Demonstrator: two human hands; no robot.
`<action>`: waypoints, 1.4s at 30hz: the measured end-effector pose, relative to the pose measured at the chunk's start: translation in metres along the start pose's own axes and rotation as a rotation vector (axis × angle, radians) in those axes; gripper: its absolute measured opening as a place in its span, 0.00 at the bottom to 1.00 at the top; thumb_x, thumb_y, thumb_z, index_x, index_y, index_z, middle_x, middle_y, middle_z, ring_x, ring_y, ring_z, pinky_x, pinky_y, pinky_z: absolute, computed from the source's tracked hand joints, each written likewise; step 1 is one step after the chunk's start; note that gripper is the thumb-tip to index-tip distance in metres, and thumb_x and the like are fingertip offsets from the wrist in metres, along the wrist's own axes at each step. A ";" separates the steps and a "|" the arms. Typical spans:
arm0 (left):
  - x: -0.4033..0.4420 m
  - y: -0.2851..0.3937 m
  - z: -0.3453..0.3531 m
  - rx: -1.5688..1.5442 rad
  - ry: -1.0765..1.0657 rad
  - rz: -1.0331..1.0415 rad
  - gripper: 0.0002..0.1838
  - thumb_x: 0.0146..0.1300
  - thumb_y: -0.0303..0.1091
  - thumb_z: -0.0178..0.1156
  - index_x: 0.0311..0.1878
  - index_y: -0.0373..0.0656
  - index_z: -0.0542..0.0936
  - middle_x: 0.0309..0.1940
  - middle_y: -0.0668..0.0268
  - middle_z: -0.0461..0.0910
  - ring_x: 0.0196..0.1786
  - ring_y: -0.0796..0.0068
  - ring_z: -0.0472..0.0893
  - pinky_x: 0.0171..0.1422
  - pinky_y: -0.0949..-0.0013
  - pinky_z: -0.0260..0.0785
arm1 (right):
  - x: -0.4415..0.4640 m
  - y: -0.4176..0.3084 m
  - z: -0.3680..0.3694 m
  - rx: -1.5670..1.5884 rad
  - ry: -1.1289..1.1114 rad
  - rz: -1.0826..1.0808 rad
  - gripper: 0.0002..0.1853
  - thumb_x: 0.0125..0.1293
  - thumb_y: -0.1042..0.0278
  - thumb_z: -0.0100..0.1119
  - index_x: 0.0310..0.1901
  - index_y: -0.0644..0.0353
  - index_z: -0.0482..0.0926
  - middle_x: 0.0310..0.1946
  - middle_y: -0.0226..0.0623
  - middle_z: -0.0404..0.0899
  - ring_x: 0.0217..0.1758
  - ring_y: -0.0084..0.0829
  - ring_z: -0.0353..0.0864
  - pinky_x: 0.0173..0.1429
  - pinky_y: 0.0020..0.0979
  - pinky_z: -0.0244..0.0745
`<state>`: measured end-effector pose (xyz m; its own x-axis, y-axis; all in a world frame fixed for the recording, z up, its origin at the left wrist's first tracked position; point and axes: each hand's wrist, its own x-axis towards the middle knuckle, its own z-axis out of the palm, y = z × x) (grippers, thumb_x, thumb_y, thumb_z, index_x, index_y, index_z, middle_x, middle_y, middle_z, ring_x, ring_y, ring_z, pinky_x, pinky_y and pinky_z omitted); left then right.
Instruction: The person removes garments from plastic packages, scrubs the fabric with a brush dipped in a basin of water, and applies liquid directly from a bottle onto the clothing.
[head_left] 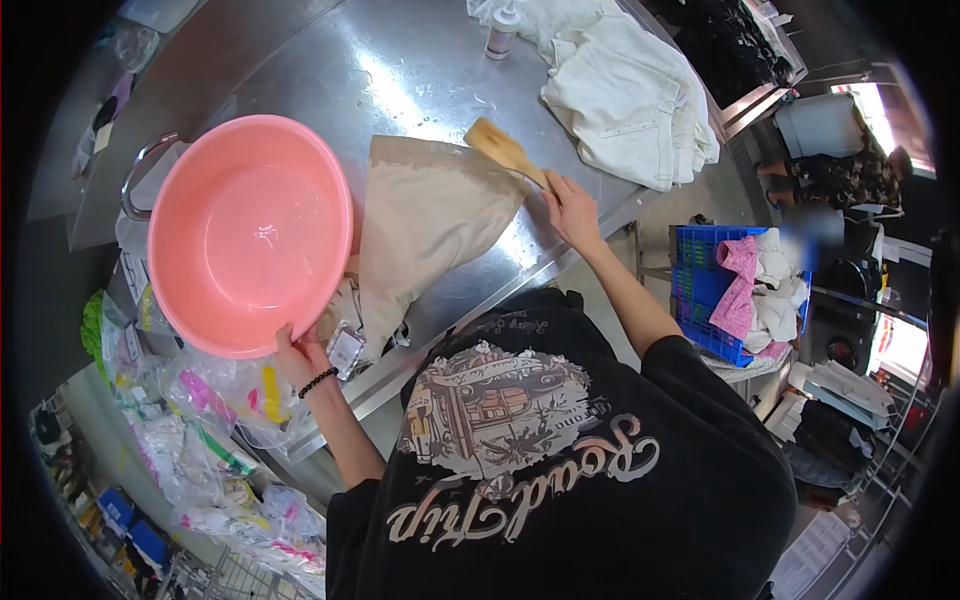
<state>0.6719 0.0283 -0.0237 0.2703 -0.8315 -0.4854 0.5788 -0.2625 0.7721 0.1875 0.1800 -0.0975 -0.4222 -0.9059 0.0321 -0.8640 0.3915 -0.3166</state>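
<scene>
My left hand (303, 362), with a dark beaded bracelet at the wrist, grips the near rim of a pink basin (250, 235). No water can be made out in the basin. A wooden brush (505, 152) is in my right hand (573, 210), held by its handle; its bristles are hidden underneath. The brush head is over the upper right edge of a beige cloth garment (425, 215), which lies on the metal table. Darker, wet-looking patches run along the garment's upper edge. A tag (346, 350) lies beside my left wrist.
White trousers (640, 110) lie on the metal table (290, 65) near a small bottle (501, 35). Plastic bags (215, 420) pile up at left. A blue crate (695, 280) holding pink and white clothes stands at right. Another person (850, 175) is at the far right.
</scene>
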 end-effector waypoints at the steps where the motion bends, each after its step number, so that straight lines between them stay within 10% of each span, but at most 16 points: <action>1: -0.002 0.005 0.002 0.005 0.008 -0.012 0.13 0.63 0.22 0.60 0.49 0.25 0.76 0.44 0.53 0.81 0.41 0.67 0.84 0.50 0.72 0.85 | -0.007 -0.001 0.000 0.059 0.028 0.003 0.21 0.70 0.64 0.58 0.64 0.46 0.75 0.37 0.35 0.79 0.35 0.43 0.80 0.39 0.37 0.75; 14: -0.010 0.009 0.014 0.026 0.002 -0.037 0.16 0.63 0.22 0.61 0.52 0.24 0.75 0.46 0.52 0.82 0.43 0.65 0.84 0.48 0.73 0.85 | -0.029 0.027 0.003 -0.053 -0.042 0.078 0.22 0.70 0.66 0.58 0.65 0.50 0.75 0.38 0.38 0.79 0.35 0.44 0.79 0.40 0.38 0.74; 19: -0.008 0.008 0.017 0.010 0.003 -0.030 0.16 0.63 0.22 0.61 0.53 0.23 0.75 0.46 0.51 0.82 0.44 0.65 0.85 0.48 0.72 0.85 | -0.033 0.018 -0.010 0.288 0.261 0.029 0.21 0.69 0.64 0.58 0.63 0.46 0.75 0.40 0.39 0.80 0.38 0.45 0.81 0.42 0.39 0.77; 29: -0.015 0.009 0.013 0.005 0.048 -0.043 0.16 0.63 0.22 0.60 0.53 0.25 0.75 0.46 0.52 0.82 0.43 0.64 0.85 0.48 0.72 0.85 | -0.038 0.030 0.008 -0.030 -0.135 0.218 0.22 0.70 0.66 0.59 0.65 0.54 0.75 0.46 0.41 0.84 0.40 0.44 0.82 0.46 0.37 0.77; 34: -0.012 0.009 0.011 -0.022 0.002 -0.028 0.16 0.63 0.22 0.60 0.53 0.24 0.75 0.46 0.52 0.82 0.43 0.65 0.85 0.48 0.72 0.85 | -0.032 0.019 0.004 0.359 0.392 -0.050 0.23 0.70 0.65 0.59 0.66 0.56 0.75 0.46 0.42 0.84 0.40 0.44 0.82 0.46 0.38 0.77; 42: -0.027 0.014 0.014 -0.025 0.038 -0.002 0.17 0.63 0.22 0.59 0.54 0.24 0.75 0.47 0.53 0.82 0.41 0.66 0.84 0.47 0.73 0.84 | 0.002 -0.009 -0.006 -0.034 -0.201 0.080 0.25 0.71 0.64 0.59 0.67 0.60 0.72 0.45 0.45 0.84 0.40 0.47 0.83 0.45 0.41 0.78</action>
<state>0.6622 0.0406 0.0062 0.2979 -0.8118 -0.5022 0.5982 -0.2512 0.7609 0.1927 0.1760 -0.0885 -0.4293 -0.8846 -0.1824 -0.8403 0.4652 -0.2785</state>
